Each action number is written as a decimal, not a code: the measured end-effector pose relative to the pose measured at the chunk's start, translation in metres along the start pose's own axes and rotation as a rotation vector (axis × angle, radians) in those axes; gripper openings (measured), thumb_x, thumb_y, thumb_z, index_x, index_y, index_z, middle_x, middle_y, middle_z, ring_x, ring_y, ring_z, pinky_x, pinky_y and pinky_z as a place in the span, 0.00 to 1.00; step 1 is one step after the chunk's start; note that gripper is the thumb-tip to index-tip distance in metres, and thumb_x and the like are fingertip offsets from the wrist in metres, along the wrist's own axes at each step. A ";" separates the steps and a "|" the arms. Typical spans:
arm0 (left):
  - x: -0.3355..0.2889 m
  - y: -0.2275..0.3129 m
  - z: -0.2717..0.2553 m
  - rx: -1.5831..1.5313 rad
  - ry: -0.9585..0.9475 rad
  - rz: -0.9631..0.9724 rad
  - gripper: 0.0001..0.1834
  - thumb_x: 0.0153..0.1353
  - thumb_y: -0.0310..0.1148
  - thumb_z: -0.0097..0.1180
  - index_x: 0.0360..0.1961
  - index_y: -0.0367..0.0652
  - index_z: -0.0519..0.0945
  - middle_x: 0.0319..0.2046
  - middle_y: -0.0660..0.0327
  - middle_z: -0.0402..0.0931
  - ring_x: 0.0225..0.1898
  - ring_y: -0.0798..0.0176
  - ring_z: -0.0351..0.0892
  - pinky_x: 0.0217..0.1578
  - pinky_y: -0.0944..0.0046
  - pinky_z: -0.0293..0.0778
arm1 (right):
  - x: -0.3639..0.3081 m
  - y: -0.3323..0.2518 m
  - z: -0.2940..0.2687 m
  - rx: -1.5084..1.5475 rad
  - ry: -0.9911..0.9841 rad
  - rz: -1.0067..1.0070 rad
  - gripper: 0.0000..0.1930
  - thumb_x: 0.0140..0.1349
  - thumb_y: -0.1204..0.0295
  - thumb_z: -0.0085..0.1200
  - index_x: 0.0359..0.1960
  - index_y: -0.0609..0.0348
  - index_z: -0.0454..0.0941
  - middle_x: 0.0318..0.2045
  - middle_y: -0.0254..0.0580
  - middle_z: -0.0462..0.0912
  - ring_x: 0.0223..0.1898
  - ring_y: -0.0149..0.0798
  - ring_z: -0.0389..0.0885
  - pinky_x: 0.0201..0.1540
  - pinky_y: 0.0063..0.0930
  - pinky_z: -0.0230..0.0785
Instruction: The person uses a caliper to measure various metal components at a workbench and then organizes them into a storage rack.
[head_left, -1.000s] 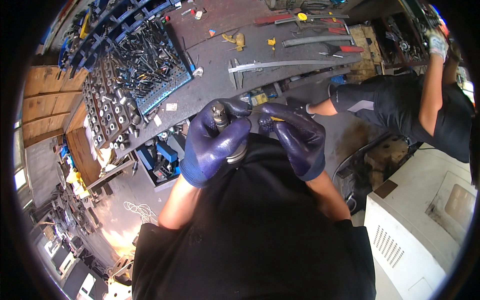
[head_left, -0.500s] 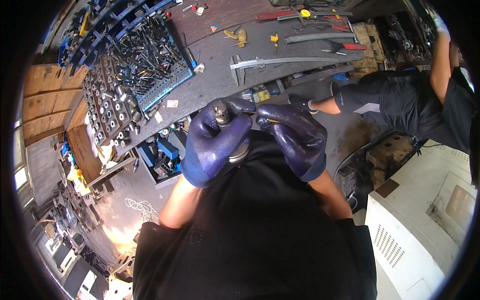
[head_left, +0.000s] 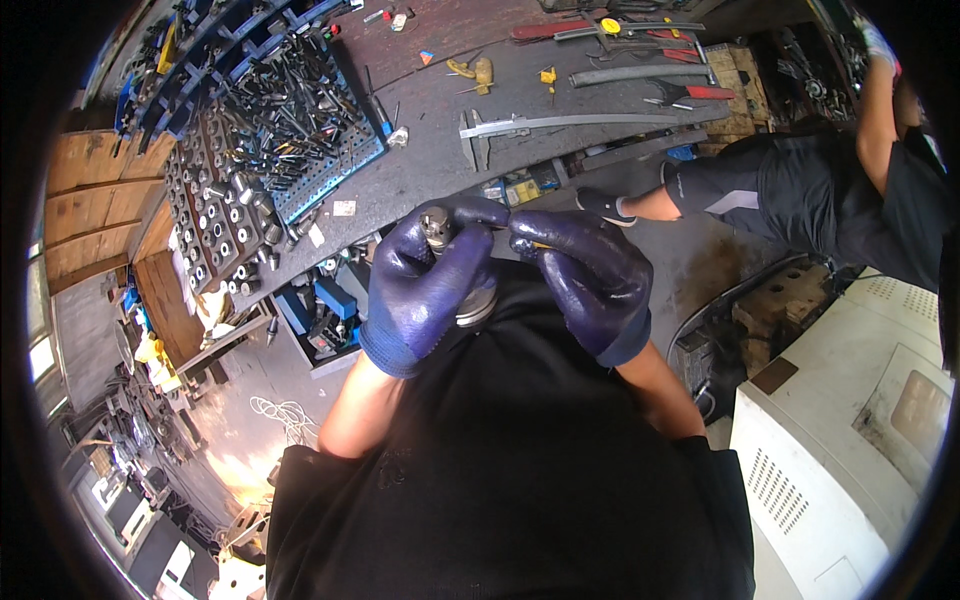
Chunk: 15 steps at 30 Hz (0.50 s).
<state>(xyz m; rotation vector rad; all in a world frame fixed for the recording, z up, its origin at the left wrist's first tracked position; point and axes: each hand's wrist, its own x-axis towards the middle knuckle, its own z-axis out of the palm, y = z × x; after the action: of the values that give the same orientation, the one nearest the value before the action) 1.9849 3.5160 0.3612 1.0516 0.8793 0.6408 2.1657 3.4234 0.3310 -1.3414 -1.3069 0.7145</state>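
Head view: beyond gloved hands (head_left: 425, 290) (head_left: 598, 275), blue tray (head_left: 350, 158) of dark tools (head_left: 288, 108)

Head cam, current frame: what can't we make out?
All in the head view:
Metal tool: much of its body is covered by the left hand.
Yellowish item: mostly hidden in the right hand.
Tool heap: single pieces overlap, too small.
White machine: cut off by the lens rim.
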 end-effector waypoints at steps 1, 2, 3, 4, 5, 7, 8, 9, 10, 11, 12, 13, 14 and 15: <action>0.000 0.000 0.000 -0.002 -0.002 -0.002 0.10 0.70 0.23 0.56 0.49 0.35 0.84 0.29 0.67 0.79 0.28 0.78 0.73 0.31 0.74 0.70 | -0.001 -0.002 0.000 0.012 0.003 0.008 0.19 0.63 0.88 0.53 0.55 0.67 0.83 0.48 0.49 0.86 0.48 0.39 0.86 0.52 0.29 0.78; 0.000 0.000 -0.001 -0.003 -0.004 -0.004 0.10 0.69 0.22 0.56 0.48 0.34 0.84 0.29 0.67 0.79 0.28 0.78 0.73 0.30 0.74 0.70 | -0.002 -0.002 0.002 0.021 0.011 0.027 0.19 0.63 0.88 0.53 0.55 0.67 0.83 0.48 0.50 0.86 0.48 0.39 0.86 0.52 0.30 0.78; 0.001 -0.001 -0.002 -0.008 -0.011 -0.002 0.10 0.69 0.22 0.56 0.48 0.34 0.84 0.29 0.67 0.80 0.28 0.78 0.73 0.30 0.74 0.70 | -0.004 -0.003 0.003 0.030 0.018 0.046 0.19 0.64 0.88 0.53 0.55 0.67 0.83 0.48 0.50 0.86 0.48 0.39 0.86 0.52 0.30 0.78; 0.000 -0.002 -0.002 -0.010 -0.004 -0.007 0.10 0.69 0.21 0.56 0.49 0.34 0.84 0.30 0.67 0.80 0.28 0.79 0.73 0.30 0.74 0.69 | -0.005 -0.003 0.004 0.039 0.025 0.064 0.19 0.64 0.88 0.53 0.55 0.68 0.83 0.48 0.50 0.86 0.48 0.39 0.87 0.52 0.30 0.78; 0.000 -0.002 -0.003 -0.012 0.002 -0.013 0.10 0.68 0.21 0.57 0.49 0.34 0.84 0.30 0.66 0.80 0.28 0.79 0.73 0.29 0.75 0.69 | -0.005 -0.004 0.005 0.067 0.032 0.086 0.19 0.63 0.87 0.54 0.56 0.65 0.83 0.48 0.50 0.87 0.48 0.40 0.87 0.52 0.31 0.78; -0.002 -0.002 -0.001 -0.006 0.031 -0.032 0.11 0.68 0.20 0.57 0.49 0.34 0.85 0.31 0.66 0.81 0.28 0.79 0.73 0.29 0.75 0.68 | -0.003 -0.006 0.007 0.125 0.046 0.128 0.20 0.63 0.85 0.58 0.56 0.60 0.84 0.48 0.48 0.88 0.49 0.42 0.88 0.52 0.33 0.79; -0.002 -0.001 0.000 -0.004 0.037 -0.037 0.11 0.68 0.20 0.57 0.50 0.34 0.85 0.31 0.66 0.81 0.28 0.79 0.73 0.28 0.75 0.68 | -0.004 -0.006 0.007 0.165 0.051 0.168 0.20 0.63 0.85 0.57 0.57 0.60 0.84 0.49 0.48 0.88 0.50 0.41 0.88 0.53 0.32 0.79; -0.002 0.000 0.000 -0.002 0.030 -0.036 0.12 0.68 0.20 0.57 0.50 0.34 0.85 0.31 0.66 0.81 0.28 0.80 0.72 0.28 0.75 0.68 | -0.005 -0.007 0.008 0.204 0.056 0.208 0.19 0.64 0.85 0.57 0.57 0.61 0.83 0.49 0.48 0.88 0.51 0.40 0.87 0.54 0.32 0.79; -0.003 0.001 0.000 0.000 0.023 -0.035 0.12 0.68 0.20 0.57 0.50 0.34 0.84 0.31 0.66 0.81 0.28 0.80 0.72 0.28 0.75 0.67 | -0.006 -0.007 0.009 0.243 0.060 0.248 0.19 0.65 0.85 0.56 0.58 0.61 0.83 0.50 0.48 0.88 0.52 0.39 0.87 0.55 0.32 0.78; -0.003 0.000 0.000 -0.009 0.019 -0.038 0.12 0.68 0.20 0.57 0.51 0.33 0.84 0.31 0.66 0.81 0.27 0.80 0.72 0.28 0.75 0.67 | -0.006 -0.008 0.008 0.256 0.055 0.253 0.19 0.66 0.84 0.56 0.58 0.62 0.82 0.51 0.48 0.87 0.52 0.38 0.86 0.55 0.32 0.78; -0.004 0.000 -0.001 -0.019 0.015 -0.041 0.12 0.68 0.20 0.57 0.51 0.33 0.84 0.31 0.67 0.81 0.27 0.80 0.72 0.28 0.75 0.67 | -0.005 -0.009 0.008 0.268 0.049 0.259 0.18 0.67 0.84 0.55 0.58 0.63 0.82 0.52 0.48 0.87 0.53 0.38 0.86 0.56 0.32 0.78; -0.004 -0.001 -0.001 -0.021 0.010 -0.040 0.13 0.67 0.20 0.57 0.51 0.33 0.84 0.31 0.67 0.81 0.27 0.80 0.72 0.27 0.75 0.67 | -0.004 -0.009 0.007 0.280 0.044 0.265 0.18 0.67 0.84 0.55 0.58 0.64 0.82 0.52 0.48 0.87 0.54 0.37 0.86 0.57 0.32 0.78; -0.004 -0.001 -0.002 -0.023 0.007 -0.038 0.13 0.67 0.19 0.57 0.51 0.33 0.84 0.31 0.67 0.81 0.27 0.80 0.72 0.27 0.75 0.67 | -0.003 -0.009 0.007 0.285 0.041 0.256 0.18 0.68 0.84 0.55 0.58 0.65 0.81 0.53 0.48 0.87 0.54 0.37 0.85 0.57 0.32 0.78; -0.004 -0.001 -0.002 -0.018 0.004 -0.031 0.13 0.67 0.19 0.57 0.52 0.33 0.84 0.31 0.67 0.81 0.27 0.80 0.72 0.27 0.75 0.67 | -0.002 -0.009 0.007 0.290 0.039 0.246 0.17 0.69 0.83 0.54 0.58 0.66 0.81 0.53 0.48 0.87 0.54 0.37 0.85 0.58 0.32 0.78</action>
<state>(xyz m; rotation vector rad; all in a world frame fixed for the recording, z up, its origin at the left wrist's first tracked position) 1.9809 3.5130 0.3615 1.0188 0.8909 0.6238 2.1562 3.4217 0.3374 -1.2809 -0.9729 1.0016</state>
